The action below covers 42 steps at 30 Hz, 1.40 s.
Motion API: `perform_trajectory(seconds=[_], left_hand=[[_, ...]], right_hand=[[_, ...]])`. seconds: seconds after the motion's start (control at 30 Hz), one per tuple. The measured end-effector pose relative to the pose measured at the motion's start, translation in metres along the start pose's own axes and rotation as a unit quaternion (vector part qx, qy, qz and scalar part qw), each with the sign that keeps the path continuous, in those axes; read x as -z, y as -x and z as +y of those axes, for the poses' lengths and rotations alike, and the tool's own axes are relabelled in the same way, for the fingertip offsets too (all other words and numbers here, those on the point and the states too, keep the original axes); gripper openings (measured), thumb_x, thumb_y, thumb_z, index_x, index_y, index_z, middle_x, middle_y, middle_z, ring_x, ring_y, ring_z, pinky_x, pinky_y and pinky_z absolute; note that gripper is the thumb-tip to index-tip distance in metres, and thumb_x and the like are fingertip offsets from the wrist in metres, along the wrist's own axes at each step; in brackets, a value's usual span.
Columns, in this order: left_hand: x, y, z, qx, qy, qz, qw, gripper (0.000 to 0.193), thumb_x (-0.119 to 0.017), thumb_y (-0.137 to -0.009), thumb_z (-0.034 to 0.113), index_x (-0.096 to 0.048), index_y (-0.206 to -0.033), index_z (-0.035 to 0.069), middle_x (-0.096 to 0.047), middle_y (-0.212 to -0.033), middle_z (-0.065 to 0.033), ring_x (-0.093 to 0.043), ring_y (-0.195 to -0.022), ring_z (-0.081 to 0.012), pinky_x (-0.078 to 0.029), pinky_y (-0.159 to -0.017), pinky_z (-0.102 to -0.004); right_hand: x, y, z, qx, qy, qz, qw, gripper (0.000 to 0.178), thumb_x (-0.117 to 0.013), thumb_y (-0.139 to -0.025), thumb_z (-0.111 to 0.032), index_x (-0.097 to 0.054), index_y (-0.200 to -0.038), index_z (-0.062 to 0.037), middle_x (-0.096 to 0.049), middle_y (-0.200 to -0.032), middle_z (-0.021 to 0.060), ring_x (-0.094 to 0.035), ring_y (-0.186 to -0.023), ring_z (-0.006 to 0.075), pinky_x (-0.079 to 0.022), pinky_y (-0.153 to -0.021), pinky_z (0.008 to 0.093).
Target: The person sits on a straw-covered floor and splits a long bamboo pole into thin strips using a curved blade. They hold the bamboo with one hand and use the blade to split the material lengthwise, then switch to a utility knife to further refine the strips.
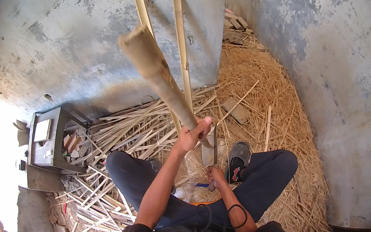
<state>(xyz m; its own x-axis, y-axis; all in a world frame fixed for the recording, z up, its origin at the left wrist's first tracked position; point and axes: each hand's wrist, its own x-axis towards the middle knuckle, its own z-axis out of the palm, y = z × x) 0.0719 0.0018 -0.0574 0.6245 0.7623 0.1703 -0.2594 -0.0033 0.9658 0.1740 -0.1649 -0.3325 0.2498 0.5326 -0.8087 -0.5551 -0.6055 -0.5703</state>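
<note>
My left hand (190, 137) is wrapped round a thick bamboo pole (164, 81), near its lower end. The pole slants up and to the left, and its wide far end is blurred. My right hand (217, 177) is closed round the handle of a long, narrow-bladed knife (216, 149), its blade pointing away from me. Beside the blade, between my legs, is a pale cylindrical piece (207, 154), partly hidden by the left hand and pole. Whether the blade touches the pole or that piece I cannot tell.
Split bamboo strips (118, 130) lie heaped on the left. Two long strips (180, 38) lean on the wall. Shavings (266, 89) cover the floor ahead and right. A grey box-like stand (45, 152) is at far left. My shoe (239, 160) rests near the knife.
</note>
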Motion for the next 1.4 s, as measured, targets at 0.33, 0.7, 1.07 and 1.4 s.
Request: perform_trajectory(seconds=[0.33, 0.7, 1.07, 1.4], left_hand=[[-0.005, 0.007, 0.005, 0.036, 0.018, -0.026, 0.999, 0.058, -0.062, -0.107, 0.033, -0.046, -0.056, 0.009, -0.040, -0.055, 0.0013, -0.036, -0.054, -0.0105, -0.028, -0.054, -0.0316], [0.004, 0.003, 0.011, -0.007, 0.002, -0.057, 0.998, 0.060, -0.059, -0.107, 0.030, -0.044, -0.053, 0.007, -0.038, -0.052, 0.0006, -0.033, -0.051, -0.0125, -0.027, -0.053, -0.0327], [0.011, 0.003, 0.001, -0.020, 0.042, -0.036, 0.998, 0.059, -0.059, -0.106, 0.031, -0.046, -0.054, 0.007, -0.041, -0.053, 0.0000, -0.036, -0.052, -0.0118, -0.027, -0.052, -0.0324], [-0.013, 0.005, 0.013, 0.005, -0.020, -0.030, 0.999, 0.058, -0.058, -0.104, 0.026, -0.040, -0.052, 0.009, -0.036, -0.051, 0.0008, -0.032, -0.051, -0.0120, -0.024, -0.052, -0.0341]], right_hand=[[-0.034, 0.076, -0.089, 0.207, -0.093, -0.141, 0.964, 0.020, -0.061, -0.090, -0.011, -0.052, -0.073, -0.0108, -0.045, -0.057, -0.0021, -0.041, -0.043, 0.0093, -0.030, -0.041, 0.0286], [-0.030, 0.080, -0.093, 0.192, -0.059, -0.048, 0.978, 0.014, -0.062, -0.088, -0.011, -0.057, -0.076, -0.0076, -0.050, -0.059, -0.0003, -0.042, -0.043, 0.0110, -0.032, -0.042, 0.0305], [-0.012, 0.039, -0.050, 0.101, -0.052, -0.013, 0.993, 0.015, -0.059, -0.087, -0.008, -0.053, -0.074, -0.0080, -0.043, -0.058, -0.0011, -0.038, -0.043, 0.0112, -0.033, -0.042, 0.0306], [-0.042, 0.097, -0.102, 0.282, -0.061, -0.027, 0.957, 0.019, -0.065, -0.087, -0.011, -0.055, -0.071, -0.0087, -0.051, -0.059, 0.0000, -0.046, -0.046, 0.0101, -0.033, -0.044, 0.0301]])
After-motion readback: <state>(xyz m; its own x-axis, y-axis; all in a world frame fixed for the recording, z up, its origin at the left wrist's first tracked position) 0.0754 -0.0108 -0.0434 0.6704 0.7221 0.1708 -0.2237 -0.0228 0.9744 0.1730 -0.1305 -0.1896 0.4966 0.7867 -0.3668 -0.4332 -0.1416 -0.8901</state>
